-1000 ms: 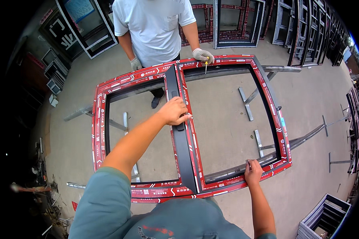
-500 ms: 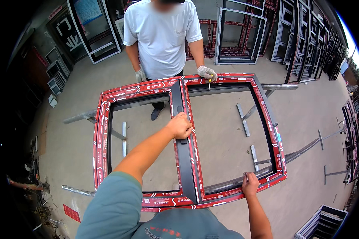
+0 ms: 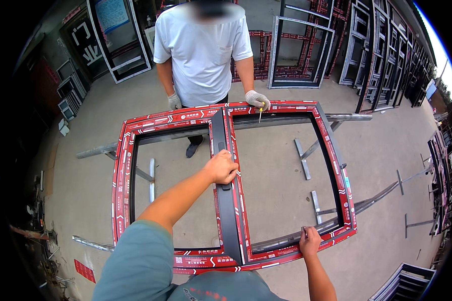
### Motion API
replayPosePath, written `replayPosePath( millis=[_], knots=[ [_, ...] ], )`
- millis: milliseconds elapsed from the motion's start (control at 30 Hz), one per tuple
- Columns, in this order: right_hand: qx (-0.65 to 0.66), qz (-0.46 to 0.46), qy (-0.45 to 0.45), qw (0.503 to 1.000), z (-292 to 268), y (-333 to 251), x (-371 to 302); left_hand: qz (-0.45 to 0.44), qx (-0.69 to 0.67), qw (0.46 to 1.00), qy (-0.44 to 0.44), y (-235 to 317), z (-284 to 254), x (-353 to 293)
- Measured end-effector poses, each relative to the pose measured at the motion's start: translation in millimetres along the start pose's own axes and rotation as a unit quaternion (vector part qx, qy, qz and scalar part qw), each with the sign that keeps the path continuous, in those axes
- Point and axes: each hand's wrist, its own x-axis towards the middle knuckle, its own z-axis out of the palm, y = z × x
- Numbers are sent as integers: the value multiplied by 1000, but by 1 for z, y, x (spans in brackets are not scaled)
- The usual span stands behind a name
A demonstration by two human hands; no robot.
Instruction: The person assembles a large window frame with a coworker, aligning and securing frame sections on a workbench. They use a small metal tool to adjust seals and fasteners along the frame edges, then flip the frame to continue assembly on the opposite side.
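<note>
A window frame (image 3: 191, 261) covered in red protective film lies flat in front of me, with two open panes split by a dark central bar (image 3: 230, 220). My left hand (image 3: 222, 167) is closed around a dark window handle (image 3: 226, 187) on that bar; the palm hides most of it. At the near right rail, my right hand (image 3: 310, 242) rests with its fingers pinched together. What they hold, if anything, is too small to make out. Across the frame stands a co-worker (image 3: 201, 55), whose gloved hand (image 3: 256, 100) holds a yellow-handled screwdriver (image 3: 260, 112) over the far rail.
Metal trestles (image 3: 98, 150) support the frame, and their bars stick out on both sides. Finished frames (image 3: 301, 55) lean along the back and right. Another slatted frame (image 3: 404, 283) lies at the lower right. A red sheet (image 3: 85, 271) is on the floor at left.
The whole scene has shifted slightly down and left in my view. Both hands keep their places on the frame, and the co-worker still holds the screwdriver at the far rail.
</note>
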Motion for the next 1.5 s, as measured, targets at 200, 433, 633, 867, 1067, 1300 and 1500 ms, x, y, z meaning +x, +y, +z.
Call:
replayPosePath(
  millis=[200, 433, 633, 867, 1067, 1300, 1500],
  knots=[
    [-12, 8, 8, 1000, 1, 5, 1, 0, 72, 994, -86, -1, -13, 9],
    [-6, 24, -15, 1000, 4, 11, -5, 14, 16, 1000, 5, 0, -1, 8],
    [18, 29, -25, 999, 6, 8, -8, -32, 46, 997, -52, 7, -3, 2],
    [4, 31, -36, 999, 13, 14, -4, -164, 23, 984, 62, 99, -12, -47],
    [1, 1, -46, 999, 11, 21, -11, -320, -85, 942, 49, 245, -10, -182],
    [15, 1, -55, 998, 20, 40, -18, -492, 15, 868, 67, 308, -4, -278],
    [35, -3, -81, 996, 17, 26, -12, -472, 30, 880, 42, 311, -3, -295]
  ],
)
